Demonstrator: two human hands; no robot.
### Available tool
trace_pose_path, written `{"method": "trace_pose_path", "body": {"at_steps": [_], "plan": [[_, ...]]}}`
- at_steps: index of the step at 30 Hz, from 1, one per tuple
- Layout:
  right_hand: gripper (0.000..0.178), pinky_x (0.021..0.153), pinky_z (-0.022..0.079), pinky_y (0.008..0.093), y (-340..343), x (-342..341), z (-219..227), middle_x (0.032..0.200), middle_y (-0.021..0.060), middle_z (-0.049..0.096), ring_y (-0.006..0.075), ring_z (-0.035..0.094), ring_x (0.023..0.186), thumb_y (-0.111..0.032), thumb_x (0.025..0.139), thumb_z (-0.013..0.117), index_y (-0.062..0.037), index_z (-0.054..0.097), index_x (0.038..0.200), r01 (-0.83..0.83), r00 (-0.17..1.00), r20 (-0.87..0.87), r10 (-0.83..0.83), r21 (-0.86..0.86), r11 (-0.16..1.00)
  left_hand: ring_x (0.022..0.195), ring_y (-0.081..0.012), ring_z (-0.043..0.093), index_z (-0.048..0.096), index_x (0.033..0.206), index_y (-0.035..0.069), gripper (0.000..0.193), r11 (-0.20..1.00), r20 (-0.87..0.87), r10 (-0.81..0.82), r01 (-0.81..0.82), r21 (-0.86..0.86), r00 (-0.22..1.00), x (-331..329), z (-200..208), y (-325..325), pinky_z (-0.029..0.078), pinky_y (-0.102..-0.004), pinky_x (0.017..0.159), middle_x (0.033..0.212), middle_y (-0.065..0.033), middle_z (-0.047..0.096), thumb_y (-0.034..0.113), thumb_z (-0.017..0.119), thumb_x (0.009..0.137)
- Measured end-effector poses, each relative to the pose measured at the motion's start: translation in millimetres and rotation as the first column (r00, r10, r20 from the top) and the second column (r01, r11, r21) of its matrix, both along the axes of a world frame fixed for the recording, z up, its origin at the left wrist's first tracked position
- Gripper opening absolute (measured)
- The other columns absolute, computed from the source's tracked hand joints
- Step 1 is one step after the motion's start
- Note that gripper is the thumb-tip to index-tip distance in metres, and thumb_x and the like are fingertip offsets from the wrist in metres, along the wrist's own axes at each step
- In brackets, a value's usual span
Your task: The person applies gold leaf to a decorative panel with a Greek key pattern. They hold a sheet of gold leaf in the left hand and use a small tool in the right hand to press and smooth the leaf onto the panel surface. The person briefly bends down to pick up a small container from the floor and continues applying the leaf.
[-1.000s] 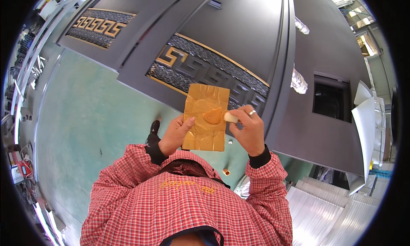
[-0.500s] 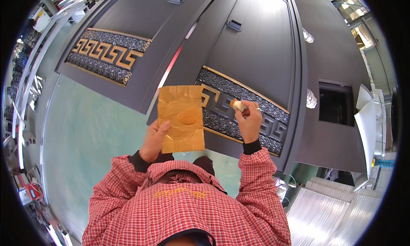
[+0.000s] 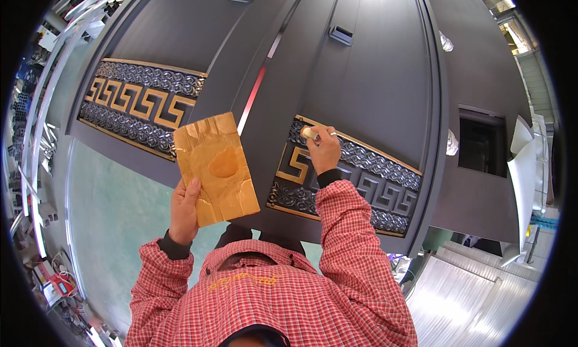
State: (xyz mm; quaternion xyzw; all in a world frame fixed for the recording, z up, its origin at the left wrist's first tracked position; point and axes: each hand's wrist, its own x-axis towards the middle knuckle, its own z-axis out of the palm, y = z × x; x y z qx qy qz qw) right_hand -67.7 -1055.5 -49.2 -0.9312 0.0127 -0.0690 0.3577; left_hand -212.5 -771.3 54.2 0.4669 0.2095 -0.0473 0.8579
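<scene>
A person in a red checked jacket (image 3: 265, 311), its lower part cut off by the frame, works above a dark ornamented surface with hands well apart. The left hand (image 3: 184, 208) grips the lower left edge of a creased, gold-brown board (image 3: 227, 201), thumb on top, the other fingers hidden behind it. A wet-looking orange patch (image 3: 224, 162) lies near the board's middle. The right hand (image 3: 325, 152), a ring on one finger, pinches a small pale pad (image 3: 309, 133) over the upper left corner of a relief panel (image 3: 367, 211); the fingers partly cover the pad, and whether it touches the panel cannot be told. Just below, one key-pattern figure (image 3: 292, 178) is gold; those farther right are dark, some behind the wrist and sleeve.

The panel is set in a smooth, dark grey door (image 3: 385, 70), its far end lost in glare. To the left, beyond a red-and-white strip (image 3: 253, 95), a second panel (image 3: 141, 103) carries a full gold row. Green floor (image 3: 120, 208) shows below it. At right are a dark rectangular opening (image 3: 481, 143), a curled white sheet (image 3: 525, 175) and stacked ribbed sheets (image 3: 451, 290). Clutter along the left rim is too small to make out.
</scene>
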Motion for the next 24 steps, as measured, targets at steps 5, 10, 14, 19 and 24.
{"method": "trace_pose_path", "body": {"at_steps": [5, 10, 14, 19, 24], "plan": [[0.019, 0.066, 0.05, 0.0354, 7.6, 14.7, -15.5, 0.094, 0.0039, 0.056, 0.0221, 0.062, 0.074, -0.01, 0.074, 0.067, -0.0111, 0.064, 0.094, -0.013, 0.998, -0.063, 0.013, -0.005, 1.0, 0.105, -0.0162, 0.059, 0.045, 0.127, -0.001, 0.034, 1.0, -0.012, -0.018, 0.018, 0.006, 1.0, 22.2, -0.8, -4.6, 0.049, -0.0295, 0.089, 0.122, -0.0095, 0.057, 0.018, 0.043, 0.099], [0.022, 0.064, 0.05, 0.0342, -3.7, 18.2, -23.5, 0.092, 0.004, 0.057, 0.0227, 0.062, 0.073, -0.008, 0.072, 0.068, -0.0089, 0.064, 0.094, 0.001, 1.0, 0.024, 0.002, -0.129, 0.992, 0.106, -0.0155, 0.058, 0.044, 0.128, -0.001, 0.034, 1.0, -0.014, -0.028, 0.028, -0.002, 1.0, 38.7, -2.0, -9.3, 0.048, -0.0288, 0.09, 0.122, -0.0086, 0.057, 0.018, 0.043, 0.099], [0.023, 0.063, 0.051, 0.0364, -2.3, 14.2, -14.1, 0.094, 0.0034, 0.057, 0.0247, 0.062, 0.074, -0.011, 0.072, 0.07, -0.0112, 0.063, 0.094, 0.045, 0.999, -0.013, -0.046, -0.055, 0.997, 0.106, -0.0156, 0.058, 0.045, 0.128, -0.001, 0.034, 0.999, -0.023, -0.035, 0.035, -0.01, 0.999, 43.6, -6.7, -8.2, 0.048, -0.029, 0.09, 0.122, -0.0087, 0.057, 0.018, 0.043, 0.099], [0.022, 0.062, 0.05, 0.0361, 5.9, 24.5, -26.2, 0.092, 0.0037, 0.057, 0.0246, 0.062, 0.073, -0.01, 0.072, 0.069, -0.0118, 0.063, 0.093, -0.015, 1.0, -0.013, 0.015, -0.01, 1.0, 0.106, -0.0156, 0.058, 0.045, 0.127, -0.001, 0.034, 0.998, -0.032, -0.057, 0.057, 0.0, 0.998, 48.8, -8.5, -9.7, 0.048, -0.0288, 0.09, 0.122, -0.009, 0.057, 0.018, 0.043, 0.099], [0.022, 0.065, 0.05, 0.0375, -8.2, 15.0, -21.6, 0.092, 0.0043, 0.057, 0.0274, 0.061, 0.077, -0.01, 0.071, 0.069, -0.0124, 0.064, 0.092, 0.107, 0.994, 0.01, -0.107, -0.117, 0.987, 0.107, -0.0168, 0.058, 0.042, 0.13, 0.0, 0.034, 0.998, -0.014, -0.06, 0.06, -0.013, 0.998, 48.8, -10.9, -7.4, 0.049, -0.0299, 0.091, 0.124, -0.0093, 0.056, 0.016, 0.04, 0.1]]}}
